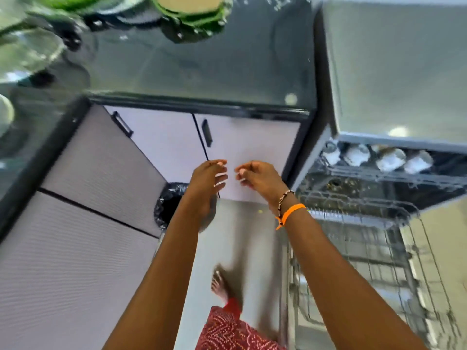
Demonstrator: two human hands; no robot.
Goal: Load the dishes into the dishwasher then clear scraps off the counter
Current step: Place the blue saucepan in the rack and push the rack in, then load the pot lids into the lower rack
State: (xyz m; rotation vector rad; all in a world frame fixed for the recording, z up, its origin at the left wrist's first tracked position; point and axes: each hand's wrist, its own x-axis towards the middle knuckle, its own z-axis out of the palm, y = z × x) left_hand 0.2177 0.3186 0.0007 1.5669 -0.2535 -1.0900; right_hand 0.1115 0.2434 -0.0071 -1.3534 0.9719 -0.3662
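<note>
so from my remote seat, going left to right: the far left of the dark glossy worktop (202, 66) has a blurry pile of clear glass bowls (30, 51) and green-rimmed plates (189, 8) on it, so I'd say the dish loading is nowhere near finished, and the scrap clearing hasn't started as far as I can tell

below that are pale ribbed cabinet doors (83, 173) with black handles, and a black-lined round bin (169, 203) sits on the floor just behind the left forearm

left hand (207, 178) is up in mid air, grip loosely spread, holding nothing. right hand (257, 175), the one with the orange wristband (290, 213), is just beside it, fingers curled in a bit, also empty from what I can see

far right, the open stainless dishwasher (379, 198) has a row of upturned white cups (389, 157) in the upper rack, and the pulled-out wire lower rack (366, 248) looks bare

no brand, label or writing I can read anywhere, too much motion blur
</note>
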